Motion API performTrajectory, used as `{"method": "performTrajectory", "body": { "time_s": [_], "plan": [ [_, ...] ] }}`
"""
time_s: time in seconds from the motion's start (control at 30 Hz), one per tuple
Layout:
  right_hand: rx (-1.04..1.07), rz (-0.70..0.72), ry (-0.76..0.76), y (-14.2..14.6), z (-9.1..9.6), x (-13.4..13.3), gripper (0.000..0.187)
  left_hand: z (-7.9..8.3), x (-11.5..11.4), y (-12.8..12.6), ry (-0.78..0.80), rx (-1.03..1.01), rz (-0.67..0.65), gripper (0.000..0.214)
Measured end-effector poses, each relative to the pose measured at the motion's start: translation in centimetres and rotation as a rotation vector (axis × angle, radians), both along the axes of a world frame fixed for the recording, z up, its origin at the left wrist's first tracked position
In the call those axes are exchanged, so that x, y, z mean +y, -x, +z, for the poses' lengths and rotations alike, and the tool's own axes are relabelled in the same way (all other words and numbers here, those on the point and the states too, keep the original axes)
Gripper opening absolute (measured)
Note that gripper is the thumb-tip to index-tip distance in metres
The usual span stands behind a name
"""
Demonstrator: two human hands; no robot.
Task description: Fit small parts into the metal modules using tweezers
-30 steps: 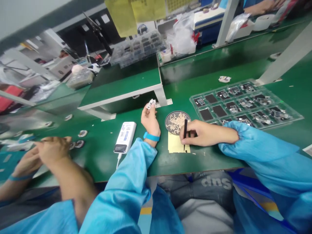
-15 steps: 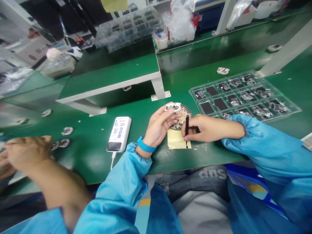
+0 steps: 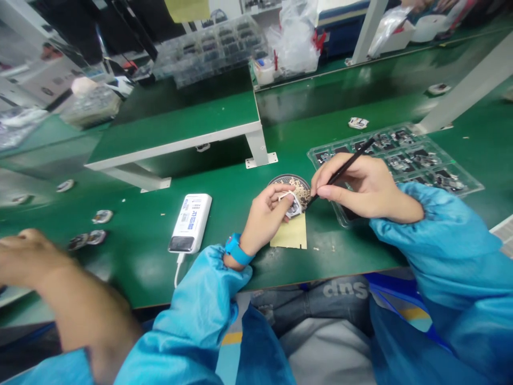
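Observation:
My left hand [image 3: 266,216] is closed around a small white device housing [image 3: 292,205], held tilted between thumb and fingers. My right hand [image 3: 358,184] grips slim black tweezers [image 3: 348,164], their tip pointing down and left, close to the housing's right edge. Whether the tip touches the housing I cannot tell. Behind my left hand lies a round dish [image 3: 286,178] full of tiny pale pieces, partly hidden by the hand. Below the housing a yellow paper sheet [image 3: 287,235] rests on the green bench, with a small dark mark at its lower edge.
A clear compartment tray [image 3: 460,160] of small parts lies partly under my right hand. Left of me are a white power bank [image 3: 191,222] with a cable and several small housings [image 3: 102,216]. A raised shelf [image 3: 176,117] stands behind. A co-worker's arm [image 3: 76,289] reaches in at far left.
My right hand has risen from the yellow paper and turned, bringing the tweezers to the housing. My left hand has lowered and tilted the housing. The co-worker's hand has moved left.

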State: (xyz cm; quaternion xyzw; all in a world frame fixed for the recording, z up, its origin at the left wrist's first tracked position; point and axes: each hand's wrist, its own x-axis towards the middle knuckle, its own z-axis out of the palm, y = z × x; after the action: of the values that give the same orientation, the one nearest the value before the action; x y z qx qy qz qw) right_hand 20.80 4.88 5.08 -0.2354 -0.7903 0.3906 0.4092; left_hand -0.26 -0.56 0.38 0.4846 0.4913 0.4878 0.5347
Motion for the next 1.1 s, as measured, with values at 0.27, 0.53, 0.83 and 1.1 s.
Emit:
{"method": "performTrajectory", "body": {
  "time_s": [0.27,0.53,0.83,1.1],
  "plan": [
    [-0.103,-0.101,-0.214,0.4,-1.4,0.6,0.009,-1.0,-0.1,0.3,-0.07,0.203,0.003,0.027],
    [-0.155,-0.056,-0.242,0.7,-2.1,0.6,0.008,-1.4,0.1,0.4,-0.058,0.23,0.022,0.031],
    [-0.162,-0.05,-0.247,0.8,-2.2,0.7,0.009,-1.8,0.1,0.7,-0.072,0.249,0.012,0.03],
    [-0.172,-0.029,-0.306,0.8,-2.1,0.5,0.01,-1.9,0.1,0.6,-0.087,0.263,0.011,0.031]
  ]
}}
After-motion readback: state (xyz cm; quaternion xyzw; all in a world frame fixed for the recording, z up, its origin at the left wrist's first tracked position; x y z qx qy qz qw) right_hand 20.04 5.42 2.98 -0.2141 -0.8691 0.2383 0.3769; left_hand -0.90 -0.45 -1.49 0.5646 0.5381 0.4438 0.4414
